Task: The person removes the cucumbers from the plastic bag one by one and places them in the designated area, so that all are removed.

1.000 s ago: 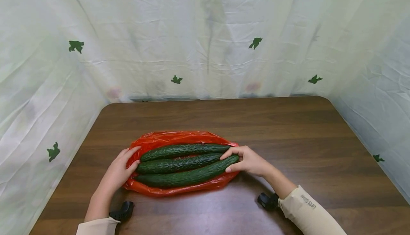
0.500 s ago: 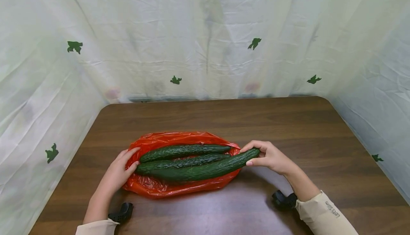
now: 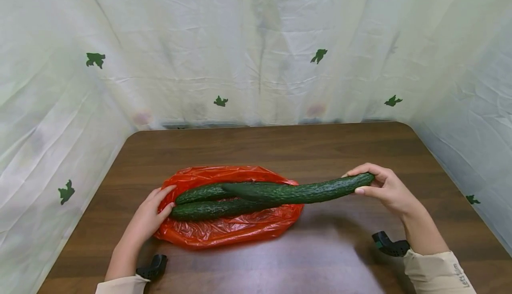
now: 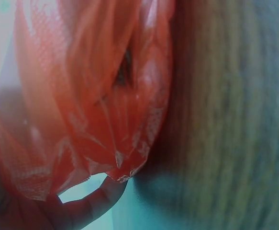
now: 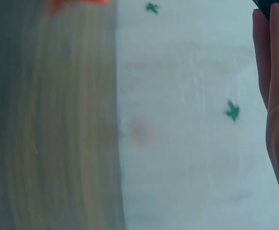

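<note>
My right hand (image 3: pixel 390 187) pinches the right end of a long dark-green cucumber (image 3: pixel 320 191), raised over the table. Its far end still lies above the opening of a red plastic bag (image 3: pixel 240 229). Two more cucumbers lie side by side in that bag, the rear cucumber (image 3: pixel 202 192) and the front cucumber (image 3: pixel 212 209), both partly hidden by the lifted one. At the bag's left end, my left hand (image 3: pixel 148 211) holds the rim, with thumb and fingers over the edge. The left wrist view has the crumpled bag (image 4: pixel 96 124) close up.
A brown wood-grain table (image 3: pixel 280 151) carries the bag. Behind and at both sides hangs a pale curtain (image 3: pixel 248 62) with green leaf prints. Black wrist cameras sit on both wrists, the left camera (image 3: pixel 154 266) and the right camera (image 3: pixel 390 244).
My right hand has drawn the front cucumber up and to the right, partly out of the bag, over the other two. The left hand has stayed at the rim.
</note>
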`<control>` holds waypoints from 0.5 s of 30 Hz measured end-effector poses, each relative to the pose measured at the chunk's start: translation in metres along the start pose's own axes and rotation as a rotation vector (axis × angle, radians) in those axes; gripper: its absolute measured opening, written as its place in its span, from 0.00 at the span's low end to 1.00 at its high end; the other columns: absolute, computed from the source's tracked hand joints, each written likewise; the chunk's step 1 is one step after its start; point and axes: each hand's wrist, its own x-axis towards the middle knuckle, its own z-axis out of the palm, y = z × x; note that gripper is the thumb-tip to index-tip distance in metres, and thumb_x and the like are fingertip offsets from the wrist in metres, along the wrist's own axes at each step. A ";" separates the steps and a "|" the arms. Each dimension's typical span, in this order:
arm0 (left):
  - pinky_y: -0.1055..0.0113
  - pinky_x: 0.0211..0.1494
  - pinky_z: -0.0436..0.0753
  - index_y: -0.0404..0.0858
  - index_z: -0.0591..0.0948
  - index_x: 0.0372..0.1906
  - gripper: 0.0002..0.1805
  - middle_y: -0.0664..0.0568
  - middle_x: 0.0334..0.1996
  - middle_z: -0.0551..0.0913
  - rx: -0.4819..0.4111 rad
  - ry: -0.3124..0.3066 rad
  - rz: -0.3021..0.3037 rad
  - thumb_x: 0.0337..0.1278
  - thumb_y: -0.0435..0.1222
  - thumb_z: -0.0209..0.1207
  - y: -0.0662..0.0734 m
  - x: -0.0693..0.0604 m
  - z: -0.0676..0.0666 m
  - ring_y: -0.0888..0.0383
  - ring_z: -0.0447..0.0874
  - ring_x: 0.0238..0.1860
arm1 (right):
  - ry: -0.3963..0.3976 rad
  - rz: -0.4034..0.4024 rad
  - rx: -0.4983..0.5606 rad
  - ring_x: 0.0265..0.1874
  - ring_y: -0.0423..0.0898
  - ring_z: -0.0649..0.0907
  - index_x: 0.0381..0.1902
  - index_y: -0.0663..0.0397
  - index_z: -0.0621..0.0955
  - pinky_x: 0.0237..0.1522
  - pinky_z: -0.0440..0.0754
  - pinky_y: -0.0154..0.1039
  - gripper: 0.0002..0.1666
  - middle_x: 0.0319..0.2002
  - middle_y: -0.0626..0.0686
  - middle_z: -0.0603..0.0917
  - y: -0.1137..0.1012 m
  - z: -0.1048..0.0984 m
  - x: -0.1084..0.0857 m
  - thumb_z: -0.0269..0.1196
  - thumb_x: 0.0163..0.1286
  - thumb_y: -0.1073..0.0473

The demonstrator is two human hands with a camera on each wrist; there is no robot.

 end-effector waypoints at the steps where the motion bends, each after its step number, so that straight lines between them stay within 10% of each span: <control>1: 0.38 0.53 0.65 0.33 0.66 0.60 0.27 0.34 0.54 0.66 0.000 0.001 0.000 0.54 0.31 0.57 0.000 0.000 0.000 0.36 0.65 0.54 | 0.007 -0.006 0.003 0.39 0.49 0.79 0.49 0.71 0.72 0.36 0.80 0.38 0.27 0.46 0.62 0.78 -0.003 -0.005 -0.003 0.49 0.51 0.89; 15: 0.38 0.52 0.66 0.34 0.66 0.61 0.27 0.34 0.54 0.66 -0.001 -0.004 -0.019 0.55 0.32 0.57 0.000 0.000 0.000 0.36 0.65 0.54 | 0.132 0.116 -0.091 0.37 0.46 0.81 0.52 0.69 0.71 0.35 0.80 0.35 0.26 0.48 0.55 0.78 -0.024 -0.068 -0.038 0.46 0.57 0.87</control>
